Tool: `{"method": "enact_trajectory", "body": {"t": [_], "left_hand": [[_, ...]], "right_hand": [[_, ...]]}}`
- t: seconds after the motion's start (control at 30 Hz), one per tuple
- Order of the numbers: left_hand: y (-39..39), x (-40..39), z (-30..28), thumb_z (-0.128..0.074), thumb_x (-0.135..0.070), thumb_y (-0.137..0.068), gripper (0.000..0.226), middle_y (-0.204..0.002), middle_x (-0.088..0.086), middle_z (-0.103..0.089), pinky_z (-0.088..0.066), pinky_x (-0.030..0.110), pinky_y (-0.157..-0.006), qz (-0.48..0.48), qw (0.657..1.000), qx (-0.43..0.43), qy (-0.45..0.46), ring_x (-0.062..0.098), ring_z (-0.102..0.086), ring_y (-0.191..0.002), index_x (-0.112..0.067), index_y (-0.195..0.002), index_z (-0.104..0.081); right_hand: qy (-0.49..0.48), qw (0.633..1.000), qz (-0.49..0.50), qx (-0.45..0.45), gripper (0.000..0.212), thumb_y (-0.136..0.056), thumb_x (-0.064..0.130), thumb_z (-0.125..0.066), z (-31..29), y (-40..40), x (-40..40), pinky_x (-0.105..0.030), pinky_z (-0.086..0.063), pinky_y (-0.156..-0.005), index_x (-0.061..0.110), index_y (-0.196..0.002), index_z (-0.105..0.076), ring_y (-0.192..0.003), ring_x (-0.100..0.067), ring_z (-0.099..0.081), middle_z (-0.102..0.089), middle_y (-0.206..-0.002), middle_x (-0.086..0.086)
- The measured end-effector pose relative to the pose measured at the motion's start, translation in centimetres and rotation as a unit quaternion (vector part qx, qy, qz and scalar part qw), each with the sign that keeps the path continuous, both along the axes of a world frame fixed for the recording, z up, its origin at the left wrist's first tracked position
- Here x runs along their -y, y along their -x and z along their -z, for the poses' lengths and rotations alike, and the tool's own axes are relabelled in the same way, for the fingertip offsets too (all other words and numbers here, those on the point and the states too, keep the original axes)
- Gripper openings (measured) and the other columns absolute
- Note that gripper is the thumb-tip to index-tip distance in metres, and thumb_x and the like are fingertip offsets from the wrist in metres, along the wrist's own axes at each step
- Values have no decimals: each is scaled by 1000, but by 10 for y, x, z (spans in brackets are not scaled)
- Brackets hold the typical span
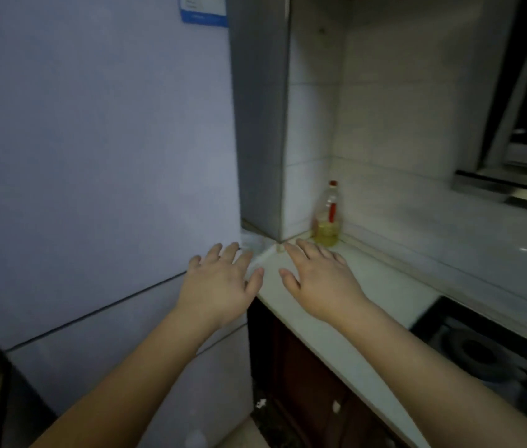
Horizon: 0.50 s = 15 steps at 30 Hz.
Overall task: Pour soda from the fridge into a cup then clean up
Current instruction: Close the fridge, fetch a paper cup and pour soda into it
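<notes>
Fridge point(94, 156) doors closed, soda presumably inside, no cup seen; left hand point(220, 282) and right hand point(317, 279) both spread, empty, at the fridge's right edge over the table point(336, 344); risk: dim view, a mis-reach could topple the oil bottle point(328, 218) right of the fridge.

A dim kitchen corner is shown. The walls point(394, 101) are covered in pale tiles. A pale tabletop point(336, 321) is fitted along the right, above dark wooden cabinet doors point(304, 392). A black stove point(488, 354) with a round burner is set into it. A range hood point(514, 150) is mounted at upper right. An oil bottle point(327, 218) is stood upright in the corner.
</notes>
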State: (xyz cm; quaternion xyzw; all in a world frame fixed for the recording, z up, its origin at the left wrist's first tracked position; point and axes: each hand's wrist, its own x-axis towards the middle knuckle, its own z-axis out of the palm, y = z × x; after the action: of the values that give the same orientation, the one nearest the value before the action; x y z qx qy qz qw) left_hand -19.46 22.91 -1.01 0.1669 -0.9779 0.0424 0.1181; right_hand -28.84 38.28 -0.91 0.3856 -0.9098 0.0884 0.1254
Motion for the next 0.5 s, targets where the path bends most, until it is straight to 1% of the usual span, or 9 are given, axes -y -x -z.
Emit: {"method": "enact_trajectory", "body": {"t": [0.1,0.23,0.33,0.4,0.5], "left_hand": [[24,-42,-2,14,-64,-72,93,-153,-3,-33,-26,43,-112,58,998,-5,5,19,-26,-141,-31,-148,-30],[53,-109,-9,4,-66,-81,82,-155,-2,-30,-24,44,-114,139,990,-8,-3,22,-23,-143,-32,-150,-25],[67,-167,-13,9,-66,-75,88,-155,-4,-30,-24,45,-113,198,980,-15,11,21,-23,-143,-34,-149,-26],[75,-203,-14,9,-65,-75,87,-154,-5,-31,-26,44,-112,230,973,-24,17,20,-24,-142,-34,-148,-28],[88,-268,-19,6,-64,-76,87,-150,-4,-37,-29,42,-111,282,959,-29,13,18,-29,-140,-33,-147,-31]], "right_hand": [[6,999,50,-2,56,-98,49,-29,-3,2,-53,-36,-26,-107,24,-149,-25,-137,-19,-28,-30,-153,0],[5,993,120,-2,57,-99,50,-26,-4,1,-124,-36,-21,-111,24,-150,-24,-140,-20,-25,-26,-155,-1],[3,985,175,-11,56,-99,48,-27,-5,1,-180,-37,-22,-111,24,-149,-25,-140,-21,-26,-27,-155,-2],[0,978,208,-11,55,-98,45,-30,-5,-3,-216,-38,-25,-110,22,-147,-30,-139,-22,-31,-31,-153,-3],[17,965,261,-17,58,-89,44,-26,-5,-12,-281,-40,-39,-101,19,-136,-48,-126,-26,-49,-51,-140,-7]]}}
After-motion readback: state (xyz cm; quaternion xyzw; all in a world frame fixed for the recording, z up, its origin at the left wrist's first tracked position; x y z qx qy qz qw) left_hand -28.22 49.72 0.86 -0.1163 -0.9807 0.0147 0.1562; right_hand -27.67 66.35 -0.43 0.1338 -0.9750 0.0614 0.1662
